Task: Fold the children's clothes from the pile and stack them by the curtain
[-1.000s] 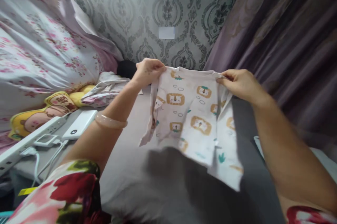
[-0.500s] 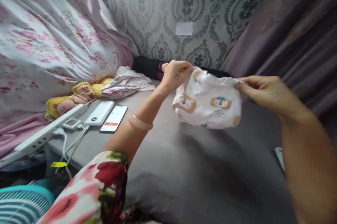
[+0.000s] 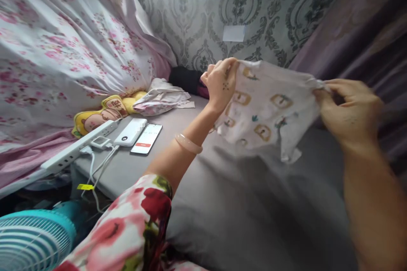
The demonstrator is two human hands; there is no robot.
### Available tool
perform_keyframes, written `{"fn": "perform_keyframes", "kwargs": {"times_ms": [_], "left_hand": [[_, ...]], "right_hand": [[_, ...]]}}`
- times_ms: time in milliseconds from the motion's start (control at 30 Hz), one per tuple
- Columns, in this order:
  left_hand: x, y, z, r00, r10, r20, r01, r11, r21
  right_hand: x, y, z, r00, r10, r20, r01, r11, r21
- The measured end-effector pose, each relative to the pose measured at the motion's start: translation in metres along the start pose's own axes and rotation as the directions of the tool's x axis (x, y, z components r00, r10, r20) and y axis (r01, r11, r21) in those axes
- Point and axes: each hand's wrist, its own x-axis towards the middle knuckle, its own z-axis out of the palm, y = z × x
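A small white baby garment [image 3: 263, 105] printed with tan lion faces hangs in the air, stretched between my two hands. My left hand [image 3: 222, 80] pinches its upper left corner. At the upper right corner, my right hand [image 3: 349, 110] grips the cloth between thumb and fingers. A narrow sleeve or leg dangles from the right side; whether this is a top or trousers I cannot tell. Below it spreads the grey bed sheet [image 3: 222, 203], with the garment apart from it.
On the left of the bed lie a phone [image 3: 146, 139], a white power bank [image 3: 130, 132] and a power strip [image 3: 79, 146] with cables. Behind them are a yellow cushion [image 3: 92, 120] and crumpled cloth [image 3: 162, 99]. A turquoise fan [image 3: 34, 237] stands at the lower left.
Both hands have risen a little and moved farther apart. The garment has opened out from a bunched shape into a wider sheet, with one sleeve or leg now hanging down.
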Motion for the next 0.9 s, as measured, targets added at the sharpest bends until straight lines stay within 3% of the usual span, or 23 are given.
{"fn": "perform_keyframes", "kwargs": {"times_ms": [133,267,533,900], "left_hand": [[0.004,-0.003,-0.001,0.992,0.100,0.073,-0.098,0.995,-0.033],[0.008,-0.008,0.000,1.000,0.026,0.015,-0.025,0.995,-0.093],[-0.003,-0.024,0.011,0.994,0.077,0.081,-0.068,0.991,-0.116],[-0.020,-0.002,-0.003,0.999,-0.023,0.041,0.032,0.977,-0.211]], "right_hand": [[0.001,0.002,0.001,0.996,-0.026,0.089,0.029,0.999,-0.033],[0.003,0.002,0.005,0.996,-0.010,-0.089,0.004,0.997,-0.074],[-0.005,-0.007,0.006,0.975,0.220,-0.035,-0.223,0.969,-0.104],[-0.013,-0.020,-0.010,0.989,0.143,-0.047,-0.149,0.975,-0.164]]}}
